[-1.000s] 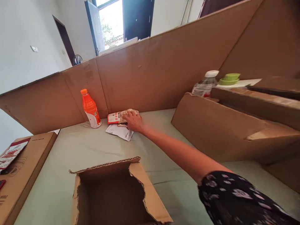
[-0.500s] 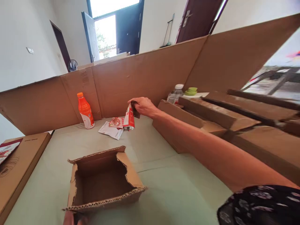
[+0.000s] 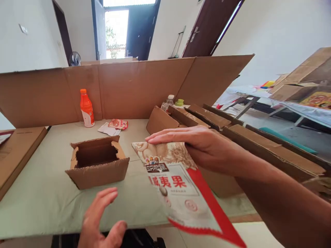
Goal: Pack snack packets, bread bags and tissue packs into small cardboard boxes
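The right hand has a narrow grip on a printed packet, pinching it along its brown upper edge with the fingers laid flat across the top. The packet, white in the middle with red lettering and a broad red border, hangs tilted in the air, to the right of an open carton and nearer to the person. The left hand is on the near side of the carton, close to it, its grip wide, with the thumb well away from the fingers.

The carton rests on the tabletop, its dark inside partly showing over the near wall. Just behind the carton, a small red packet lies overlapping a white packet. Behind the carton and a little to its left, an orange bottle stands upright. Left of the carton is a flat cardboard box. To the carton's right runs a row of cardboard troughs, and behind their far end, right of and beyond the carton, are a clear bottle with a white cap and a green container. Farther behind the carton, a cardboard screen stretches across.
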